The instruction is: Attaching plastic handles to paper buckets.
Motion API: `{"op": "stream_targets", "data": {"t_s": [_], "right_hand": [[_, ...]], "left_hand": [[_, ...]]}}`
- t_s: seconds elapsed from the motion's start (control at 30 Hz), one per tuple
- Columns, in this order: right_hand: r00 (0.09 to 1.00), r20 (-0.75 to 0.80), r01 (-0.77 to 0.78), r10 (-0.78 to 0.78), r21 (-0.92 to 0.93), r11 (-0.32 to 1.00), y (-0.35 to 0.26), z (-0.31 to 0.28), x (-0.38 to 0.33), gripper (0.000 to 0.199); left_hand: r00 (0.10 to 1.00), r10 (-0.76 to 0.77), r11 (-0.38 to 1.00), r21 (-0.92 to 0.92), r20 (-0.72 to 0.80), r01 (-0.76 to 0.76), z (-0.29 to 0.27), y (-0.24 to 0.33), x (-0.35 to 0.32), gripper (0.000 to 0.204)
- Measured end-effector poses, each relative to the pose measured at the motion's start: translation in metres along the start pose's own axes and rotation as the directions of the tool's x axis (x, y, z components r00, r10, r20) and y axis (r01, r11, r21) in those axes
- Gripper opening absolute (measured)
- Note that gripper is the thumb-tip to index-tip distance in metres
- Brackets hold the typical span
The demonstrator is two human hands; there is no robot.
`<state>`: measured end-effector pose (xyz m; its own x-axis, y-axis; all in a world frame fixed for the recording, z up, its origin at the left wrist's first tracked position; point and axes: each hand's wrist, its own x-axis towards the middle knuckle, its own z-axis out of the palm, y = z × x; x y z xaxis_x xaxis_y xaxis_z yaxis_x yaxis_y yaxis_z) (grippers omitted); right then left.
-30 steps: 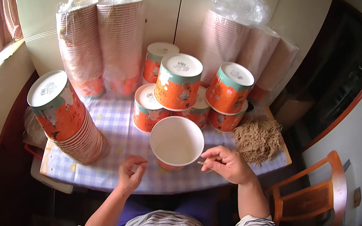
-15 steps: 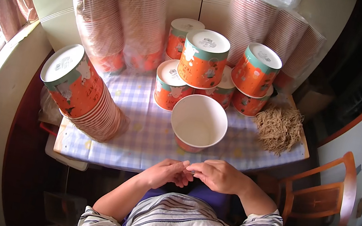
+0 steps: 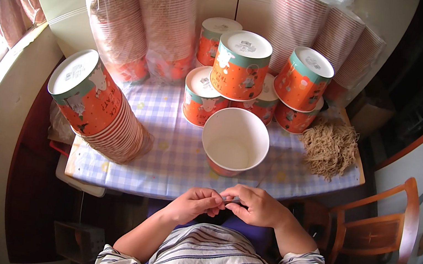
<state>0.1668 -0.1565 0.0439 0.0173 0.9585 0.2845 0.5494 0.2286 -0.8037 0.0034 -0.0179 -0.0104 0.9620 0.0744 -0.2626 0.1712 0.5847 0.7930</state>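
Note:
My left hand (image 3: 196, 205) and my right hand (image 3: 256, 205) meet just off the table's front edge. Between their fingers is a small, thin, dark object (image 3: 234, 200), too small to name. My right fingers pinch it, while the left fingertips are pressed together at its left end; whether the left holds something besides is hidden. Just beyond stands an upright paper bucket (image 3: 235, 139), white inside, its mouth facing up and nothing seen in it. Right of that lies a tangled heap of beige cords (image 3: 330, 149).
Upside-down orange and green paper buckets (image 3: 240, 72) are piled behind the open one. A tall nested stack (image 3: 109, 109) leans at left. Plastic-wrapped stacks (image 3: 169, 18) line the wall. A checked cloth covers the table (image 3: 159, 176); a wooden chair (image 3: 374, 232) stands at right.
My hands have shifted slightly, the left fingers curling in more and the right hand turning so that the thin dark object shows better. The view has tilted a little; the buckets stay put.

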Motion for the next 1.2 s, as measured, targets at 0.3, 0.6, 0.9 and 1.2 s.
{"op": "stream_targets", "data": {"t_s": [0.3,0.6,0.9,1.2], "right_hand": [[0.994,-0.091,0.051,-0.054,-0.034,0.998,0.01,0.007,-0.005,0.014],[0.99,-0.082,0.101,-0.118,-0.189,0.977,0.013,0.011,-0.006,0.017],[0.978,-0.09,0.153,-0.189,-0.311,0.938,0.013,0.015,-0.011,0.015],[0.973,-0.191,0.103,-0.128,-0.136,0.985,0.021,0.025,-0.017,0.012]], "left_hand": [[0.982,0.182,0.899,0.413,-0.051,-0.145,0.006,0.001,-0.003,0.021],[0.932,0.36,0.66,0.714,-0.029,-0.233,0.012,0.001,-0.006,0.013],[0.894,0.443,0.414,0.87,0.063,-0.267,0.02,0.009,-0.011,0.011],[0.842,0.525,0.287,0.906,0.124,-0.312,0.018,0.002,-0.004,0.011]]}}
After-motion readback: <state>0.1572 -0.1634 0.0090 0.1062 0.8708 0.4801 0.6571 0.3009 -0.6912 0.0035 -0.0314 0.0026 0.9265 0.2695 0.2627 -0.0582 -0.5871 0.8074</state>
